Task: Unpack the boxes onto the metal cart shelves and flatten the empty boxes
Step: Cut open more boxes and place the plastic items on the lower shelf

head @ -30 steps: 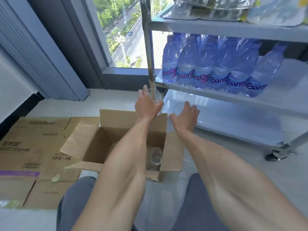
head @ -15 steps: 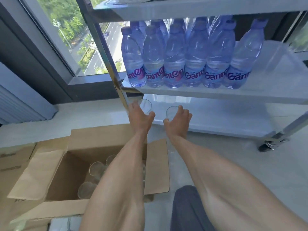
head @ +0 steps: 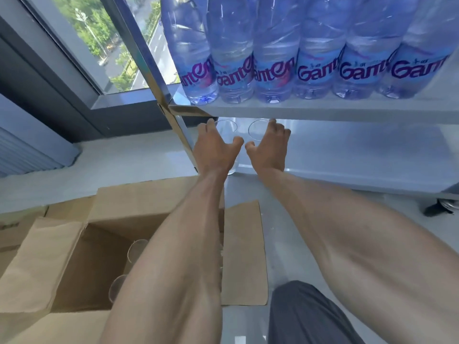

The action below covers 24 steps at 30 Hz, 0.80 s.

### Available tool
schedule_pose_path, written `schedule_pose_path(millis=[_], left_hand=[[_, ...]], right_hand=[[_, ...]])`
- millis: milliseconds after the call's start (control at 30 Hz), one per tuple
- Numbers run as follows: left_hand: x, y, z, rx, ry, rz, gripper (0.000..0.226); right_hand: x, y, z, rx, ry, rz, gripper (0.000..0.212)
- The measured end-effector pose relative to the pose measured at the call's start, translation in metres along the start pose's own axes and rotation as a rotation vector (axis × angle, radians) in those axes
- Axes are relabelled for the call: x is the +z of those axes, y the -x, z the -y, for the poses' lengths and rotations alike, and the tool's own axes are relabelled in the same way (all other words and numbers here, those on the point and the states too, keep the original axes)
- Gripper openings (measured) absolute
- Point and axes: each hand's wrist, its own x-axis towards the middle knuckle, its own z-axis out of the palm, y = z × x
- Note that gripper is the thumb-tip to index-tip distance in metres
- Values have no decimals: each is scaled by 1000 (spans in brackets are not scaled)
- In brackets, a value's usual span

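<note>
My left hand (head: pixel 214 147) grips a clear drinking glass (head: pixel 227 126) and my right hand (head: pixel 269 145) grips a second clear glass (head: pixel 257 129). Both glasses are held side by side over the left end of the cart's bottom shelf (head: pixel 347 150), just under the edge of the middle shelf (head: pixel 323 110). The open cardboard box (head: pixel 74 256) stands on the floor below my left forearm, with more clear glasses (head: pixel 135 249) showing inside it.
Several Ganten water bottles (head: pixel 273 58) line the middle shelf. The cart's metal post (head: pixel 159 95) rises just left of my left hand. A caster (head: pixel 444 207) is at the right. Flattened cardboard (head: pixel 15 227) lies at the far left. A window is behind the cart.
Both hands have carried the glasses forward from above the box to the bottom shelf. My head has moved closer to the cart and lower.
</note>
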Motion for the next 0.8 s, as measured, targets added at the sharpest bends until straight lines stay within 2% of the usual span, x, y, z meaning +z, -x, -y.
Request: schedule_pose_path(millis=[133, 267, 400, 467, 633, 800], left_hand=[[13, -2, -2, -14, 31, -14, 74], [30, -7, -6, 37, 75, 23, 69], [44, -19, -4, 32, 66, 31, 67], [51, -22, 0, 47, 67, 33, 69], [68, -32, 10, 37, 97, -15, 69], [87, -46, 18, 49, 180, -77, 72]], right_hand=[[6, -5, -8, -4, -56, -69, 69], [13, -11, -16, 30, -101, -119, 77], [25, -13, -34, 58, -127, -13, 96], [32, -17, -41, 108, -148, -11, 100], [53, -38, -41, 74, -204, -101, 84], [81, -63, -48, 66, -253, -181, 86]])
